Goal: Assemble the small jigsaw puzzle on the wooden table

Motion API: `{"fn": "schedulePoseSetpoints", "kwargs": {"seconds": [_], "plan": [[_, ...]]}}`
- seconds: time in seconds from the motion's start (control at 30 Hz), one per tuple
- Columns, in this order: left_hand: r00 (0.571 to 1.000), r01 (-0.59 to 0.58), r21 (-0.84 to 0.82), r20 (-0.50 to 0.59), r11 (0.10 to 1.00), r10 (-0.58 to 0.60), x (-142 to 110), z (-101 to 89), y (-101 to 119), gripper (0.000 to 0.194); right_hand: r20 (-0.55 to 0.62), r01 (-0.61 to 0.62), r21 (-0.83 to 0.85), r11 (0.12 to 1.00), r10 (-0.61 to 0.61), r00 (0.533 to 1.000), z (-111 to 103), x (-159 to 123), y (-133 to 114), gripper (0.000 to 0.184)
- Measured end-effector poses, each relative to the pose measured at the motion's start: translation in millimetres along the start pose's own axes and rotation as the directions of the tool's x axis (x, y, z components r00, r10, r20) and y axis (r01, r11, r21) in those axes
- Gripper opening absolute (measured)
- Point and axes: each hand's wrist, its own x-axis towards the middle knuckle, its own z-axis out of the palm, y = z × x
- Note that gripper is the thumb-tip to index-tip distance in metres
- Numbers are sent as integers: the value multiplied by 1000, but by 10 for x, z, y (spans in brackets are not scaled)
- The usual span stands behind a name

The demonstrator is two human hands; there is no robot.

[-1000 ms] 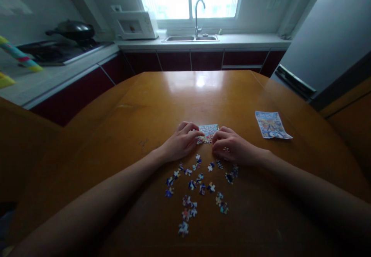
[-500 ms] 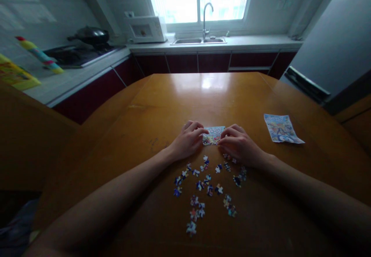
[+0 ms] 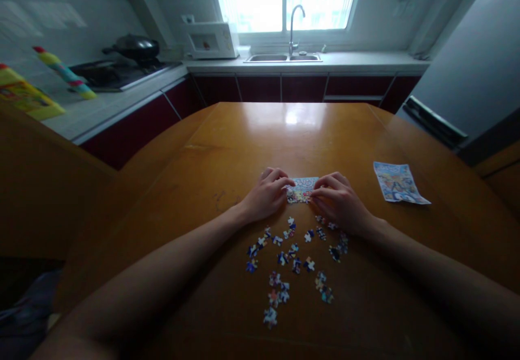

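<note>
A small, partly assembled jigsaw puzzle (image 3: 303, 185) lies on the wooden table, pale at the top with coloured pieces along its lower part. My left hand (image 3: 268, 193) grips its left edge, fingers curled and the fingertips on the puzzle. On the opposite side, my right hand (image 3: 338, 200) has thumb and index finger pinched at the lower right edge; whether a loose piece is between them is too small to see. Nearer to me, several loose jigsaw pieces (image 3: 283, 258) lie scattered, some of them close under my right hand.
A creased printed sheet (image 3: 400, 182) lies on the table (image 3: 260, 138) to the right. Beyond the table's far edge are a sink (image 3: 266, 58), a white microwave (image 3: 213, 40) and a pan (image 3: 136, 47) on the stove. Yellow bottles (image 3: 30, 95) stand at left; a fridge (image 3: 467, 62) is at right.
The whole view has shifted slightly, so everything appears a little further right. Both hands keep their places at the puzzle's sides, with only slight finger movement.
</note>
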Motion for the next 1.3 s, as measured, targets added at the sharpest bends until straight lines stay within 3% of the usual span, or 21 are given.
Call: {"fn": "schedulePoseSetpoints", "kwargs": {"seconds": [0.27, 0.4, 0.7, 0.87, 1.0, 1.1, 1.2, 1.3], "plan": [[1000, 2, 2, 6, 1000, -2, -2, 17, -23, 26, -75, -87, -7, 996, 86, 993, 20, 0, 52, 16], [1000, 5, 9, 16, 1000, -5, 1, 7, -15, 26, -57, -103, 1, 995, 103, 993, 16, 5, 70, 21], [1000, 1, 5, 11, 1000, -2, 7, -9, -4, 24, -80, -144, -37, 989, 141, 987, 12, 9, 68, 12], [1000, -1, -7, 0, 1000, 1, 5, 2, -12, 24, -188, -193, -38, 980, 183, 965, -180, 90, 109, 11], [1000, 6, -12, -14, 1000, -6, 11, 5, -10, 28, -236, -210, 8, 978, 206, 950, -353, 153, -96, 10], [999, 22, -8, -24, 1000, -22, 13, 7, -6, 29, -146, -167, 70, 984, 175, 974, -314, 163, -423, 9], [999, 30, 5, -39, 1000, -30, 9, 17, -1, 28, 44, -97, 108, 989, 92, 995, -122, 161, -726, 8], [997, 41, 19, -65, 999, -39, 3, 31, 2, 25, 169, -48, 83, 995, 33, 985, 108, 174, -902, 12]]}}
